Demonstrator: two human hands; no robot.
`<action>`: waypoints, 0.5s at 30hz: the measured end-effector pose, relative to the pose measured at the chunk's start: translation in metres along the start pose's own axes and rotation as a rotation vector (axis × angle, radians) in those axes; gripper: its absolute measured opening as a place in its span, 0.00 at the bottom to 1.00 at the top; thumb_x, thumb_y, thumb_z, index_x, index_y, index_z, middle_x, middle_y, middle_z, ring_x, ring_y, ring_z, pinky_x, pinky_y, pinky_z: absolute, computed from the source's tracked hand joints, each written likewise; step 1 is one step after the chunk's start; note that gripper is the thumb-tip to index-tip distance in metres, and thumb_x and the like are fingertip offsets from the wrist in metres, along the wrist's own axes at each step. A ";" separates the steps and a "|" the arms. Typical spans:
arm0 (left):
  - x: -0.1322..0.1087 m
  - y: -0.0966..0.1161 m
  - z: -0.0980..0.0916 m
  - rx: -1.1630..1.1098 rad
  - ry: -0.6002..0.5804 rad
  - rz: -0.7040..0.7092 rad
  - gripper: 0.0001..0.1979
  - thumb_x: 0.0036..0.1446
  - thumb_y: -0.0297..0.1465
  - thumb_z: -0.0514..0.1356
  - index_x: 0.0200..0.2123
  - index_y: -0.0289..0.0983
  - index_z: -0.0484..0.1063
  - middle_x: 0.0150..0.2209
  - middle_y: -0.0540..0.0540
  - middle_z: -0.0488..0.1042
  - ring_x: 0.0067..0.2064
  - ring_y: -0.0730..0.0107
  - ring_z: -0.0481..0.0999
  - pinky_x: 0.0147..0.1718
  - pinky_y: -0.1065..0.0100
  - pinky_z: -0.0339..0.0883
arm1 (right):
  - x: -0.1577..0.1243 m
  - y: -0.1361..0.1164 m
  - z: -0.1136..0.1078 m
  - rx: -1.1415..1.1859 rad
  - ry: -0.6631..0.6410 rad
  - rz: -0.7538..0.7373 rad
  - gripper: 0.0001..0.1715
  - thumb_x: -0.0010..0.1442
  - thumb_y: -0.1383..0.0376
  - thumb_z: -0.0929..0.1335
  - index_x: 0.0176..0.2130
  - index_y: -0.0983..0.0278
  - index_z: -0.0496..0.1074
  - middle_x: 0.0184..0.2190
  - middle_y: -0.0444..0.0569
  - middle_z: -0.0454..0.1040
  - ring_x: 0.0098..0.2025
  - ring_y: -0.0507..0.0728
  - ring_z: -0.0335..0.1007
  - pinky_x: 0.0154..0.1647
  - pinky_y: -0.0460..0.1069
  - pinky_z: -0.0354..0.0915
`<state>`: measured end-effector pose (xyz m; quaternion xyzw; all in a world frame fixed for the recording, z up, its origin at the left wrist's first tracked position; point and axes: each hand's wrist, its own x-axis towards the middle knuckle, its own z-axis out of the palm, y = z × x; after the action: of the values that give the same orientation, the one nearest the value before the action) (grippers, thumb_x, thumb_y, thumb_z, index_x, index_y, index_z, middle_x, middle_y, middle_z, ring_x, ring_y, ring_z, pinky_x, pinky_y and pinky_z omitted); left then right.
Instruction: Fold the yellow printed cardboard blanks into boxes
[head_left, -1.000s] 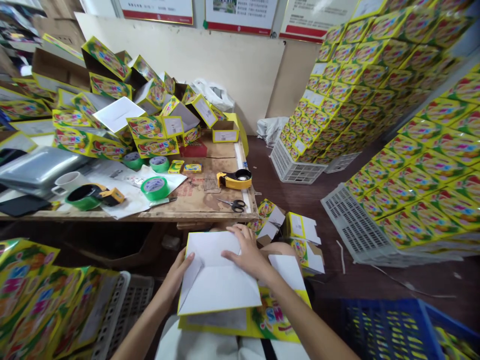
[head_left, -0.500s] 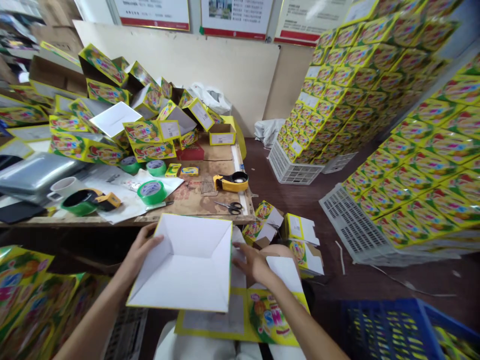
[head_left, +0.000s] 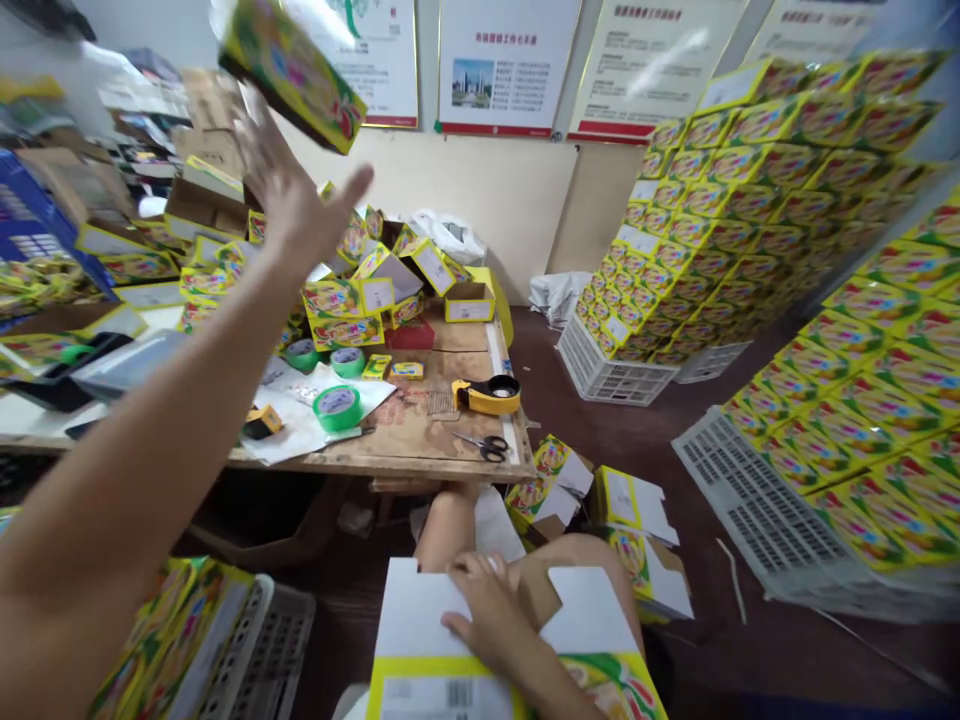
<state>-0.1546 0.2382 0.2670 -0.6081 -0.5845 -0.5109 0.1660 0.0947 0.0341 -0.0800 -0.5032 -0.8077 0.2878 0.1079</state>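
My left hand (head_left: 289, 195) is raised high at the upper left, its fingers spread and its thumb out. A yellow and green printed box (head_left: 296, 75) is in the air just beyond its fingertips, tilted and blurred, with no grip around it. Across my lap lies a flattened carton (head_left: 442, 690) with white flaps and a barcode panel. My right hand (head_left: 487, 605) is on this carton, with its fingers curled at the flap edge and thumb on the white face.
Open boxes (head_left: 345, 315) are heaped on the workbench (head_left: 405, 430), near green tape rolls (head_left: 336, 407), a yellow tape dispenser (head_left: 487, 395) and scissors (head_left: 491, 447). More flat cartons (head_left: 637, 510) lie on the floor at right. Tall box stacks (head_left: 697, 220) stand on white crates (head_left: 615, 365).
The white-lined box that my hands held over my lap has left them; a box is now airborne upper left. My left hand rose, opening, and my right moved onto the flattened carton. The view shifted.
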 end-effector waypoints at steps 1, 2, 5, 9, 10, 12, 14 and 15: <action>-0.030 -0.003 0.006 -0.092 -0.144 0.008 0.50 0.55 0.52 0.54 0.65 0.21 0.37 0.67 0.34 0.37 0.67 0.47 0.30 0.62 0.55 0.31 | -0.002 0.000 0.002 0.007 0.005 -0.004 0.24 0.53 0.61 0.71 0.50 0.59 0.70 0.49 0.50 0.69 0.54 0.62 0.61 0.63 0.61 0.40; -0.071 -0.007 0.012 -0.205 -0.310 0.012 0.47 0.54 0.48 0.57 0.65 0.25 0.40 0.67 0.34 0.39 0.68 0.52 0.34 0.63 0.56 0.33 | -0.005 0.000 0.004 0.012 0.010 -0.006 0.24 0.53 0.61 0.71 0.50 0.59 0.70 0.50 0.50 0.69 0.55 0.63 0.61 0.63 0.61 0.40; -0.230 -0.029 0.023 -0.288 -0.604 -0.092 0.38 0.48 0.48 0.61 0.56 0.30 0.61 0.57 0.33 0.65 0.60 0.50 0.62 0.58 0.51 0.56 | -0.011 0.003 0.006 0.024 0.002 -0.013 0.20 0.54 0.62 0.70 0.48 0.60 0.71 0.50 0.51 0.69 0.56 0.63 0.60 0.64 0.62 0.39; -0.398 -0.053 0.007 -0.430 -0.870 -0.796 0.41 0.37 0.58 0.60 0.42 0.27 0.72 0.48 0.24 0.71 0.53 0.35 0.68 0.52 0.45 0.61 | -0.014 0.006 0.008 0.062 -0.004 -0.040 0.15 0.53 0.61 0.71 0.43 0.59 0.72 0.44 0.47 0.71 0.51 0.60 0.64 0.63 0.61 0.42; -0.419 -0.055 -0.001 -0.478 -0.909 -0.846 0.39 0.37 0.59 0.60 0.38 0.28 0.74 0.45 0.26 0.74 0.50 0.36 0.72 0.49 0.46 0.64 | -0.013 0.005 0.009 0.078 0.011 -0.032 0.14 0.53 0.61 0.71 0.41 0.59 0.71 0.42 0.46 0.72 0.49 0.60 0.65 0.62 0.61 0.44; -0.436 -0.054 -0.016 -0.644 -0.940 -0.932 0.33 0.40 0.57 0.61 0.34 0.31 0.75 0.40 0.31 0.77 0.45 0.43 0.75 0.47 0.53 0.67 | -0.011 0.003 0.011 0.106 0.060 -0.005 0.12 0.53 0.60 0.71 0.38 0.60 0.70 0.40 0.45 0.72 0.46 0.59 0.65 0.59 0.59 0.48; -0.432 -0.050 -0.027 -0.825 -0.896 -1.072 0.27 0.41 0.52 0.65 0.34 0.34 0.75 0.40 0.38 0.78 0.47 0.49 0.75 0.46 0.60 0.67 | -0.010 0.000 0.010 0.115 0.122 -0.005 0.13 0.53 0.61 0.71 0.40 0.59 0.69 0.40 0.44 0.71 0.46 0.58 0.64 0.58 0.59 0.48; -0.427 -0.047 -0.029 -0.886 -0.857 -1.148 0.25 0.39 0.49 0.67 0.34 0.35 0.75 0.40 0.39 0.78 0.47 0.50 0.75 0.45 0.62 0.67 | -0.010 -0.003 0.008 0.109 0.152 -0.016 0.14 0.53 0.62 0.71 0.40 0.59 0.68 0.41 0.44 0.71 0.47 0.59 0.64 0.58 0.59 0.47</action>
<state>-0.1206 -0.0038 -0.0871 -0.3667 -0.5610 -0.4228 -0.6099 0.0939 0.0217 -0.0833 -0.5103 -0.7844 0.2914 0.1983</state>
